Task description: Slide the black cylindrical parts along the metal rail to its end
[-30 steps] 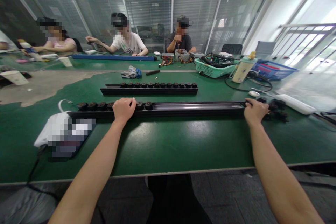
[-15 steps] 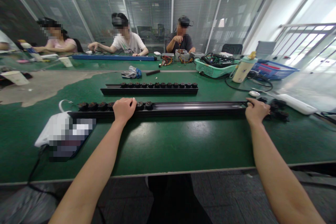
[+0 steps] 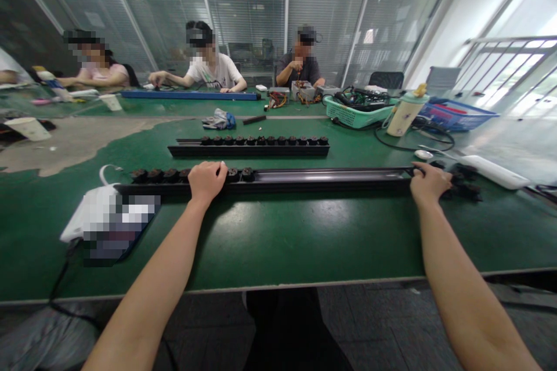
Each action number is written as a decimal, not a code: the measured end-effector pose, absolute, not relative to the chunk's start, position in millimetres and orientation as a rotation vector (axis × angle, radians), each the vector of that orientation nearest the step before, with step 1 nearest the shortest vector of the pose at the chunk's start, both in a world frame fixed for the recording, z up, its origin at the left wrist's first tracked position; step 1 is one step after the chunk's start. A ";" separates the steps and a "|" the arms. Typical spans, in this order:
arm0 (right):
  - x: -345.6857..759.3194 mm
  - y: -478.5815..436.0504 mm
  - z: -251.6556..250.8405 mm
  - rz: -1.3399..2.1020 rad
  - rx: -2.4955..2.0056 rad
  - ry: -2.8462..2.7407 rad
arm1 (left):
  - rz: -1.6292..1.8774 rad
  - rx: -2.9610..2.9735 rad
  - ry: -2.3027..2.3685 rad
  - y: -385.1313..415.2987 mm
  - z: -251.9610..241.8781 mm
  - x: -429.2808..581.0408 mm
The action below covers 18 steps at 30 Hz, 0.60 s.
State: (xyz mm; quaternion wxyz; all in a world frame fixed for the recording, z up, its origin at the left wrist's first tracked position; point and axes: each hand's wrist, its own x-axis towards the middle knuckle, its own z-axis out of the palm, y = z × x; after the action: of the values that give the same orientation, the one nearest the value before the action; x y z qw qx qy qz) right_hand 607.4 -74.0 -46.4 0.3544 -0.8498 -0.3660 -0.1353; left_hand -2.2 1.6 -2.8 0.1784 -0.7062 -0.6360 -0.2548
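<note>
A long black metal channel (image 3: 322,185) lies across the table before me, its inside shiny. Round black socket modules (image 3: 247,173) sit in a row along its left part. My left hand (image 3: 207,181) is closed over the channel and covers some of the modules. At the channel's right end, my right hand (image 3: 430,182) is closed with fingers bent; a small dark piece shows under the fingertips, and I cannot make out what it is. Loose black parts (image 3: 467,181) lie just right of that hand.
A shorter black channel (image 3: 248,151) with similar modules lies behind. A white box (image 3: 85,214) and a phone (image 3: 130,226) are at left. A green basket (image 3: 354,115), a cream bottle (image 3: 404,116) and a white power strip (image 3: 494,172) stand right. Several people sit opposite.
My right hand has shifted very slightly right in the picture, along with most of the scene. Both hands keep nearly the same pose on the channel.
</note>
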 end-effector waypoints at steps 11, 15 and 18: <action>613.5 -73.5 -48.0 -0.320 -2.186 -0.904 | -0.709 -1.988 -1.800 0.6 -2.6 -1.7; 613.6 -73.7 -47.0 -0.301 -2.182 -0.886 | -0.701 -1.979 -1.805 0.7 -2.4 -1.3; 613.7 -73.7 -45.9 -0.288 -2.186 -0.880 | -0.708 -1.984 -1.796 0.4 -1.9 -1.0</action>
State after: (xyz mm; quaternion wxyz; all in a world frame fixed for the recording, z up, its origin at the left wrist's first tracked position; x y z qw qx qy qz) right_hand 613.7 -73.7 -45.9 0.3745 -0.8538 -0.3436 -0.1126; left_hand -1.0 0.4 -1.9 0.1853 -0.7043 -0.6376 -0.2512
